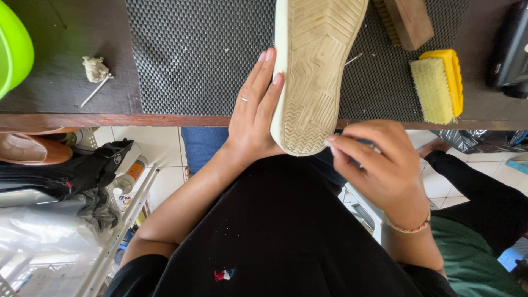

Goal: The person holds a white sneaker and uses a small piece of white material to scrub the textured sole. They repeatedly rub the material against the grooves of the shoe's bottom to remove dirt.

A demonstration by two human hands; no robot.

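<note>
The left hand [254,118] braced the cream rubber-soled shoe [313,71], sole up over the black ribbed mat [192,55], fingers together flat along its edge. The right hand [379,165] pinched its fingertips together at the heel tread, apparently picking grit from the grooves; a yellow bristle brush [440,85] lay nearby.

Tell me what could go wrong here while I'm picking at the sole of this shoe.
1. The shoe hangs partly over the table edge, steadied only by your left hand along its side; it could tip into your lap.
2. Your right hand pinches at the heel tread, so grit may drop onto your black shirt.
3. The yellow brush lies close to the table edge; an elbow might knock it off.
</note>
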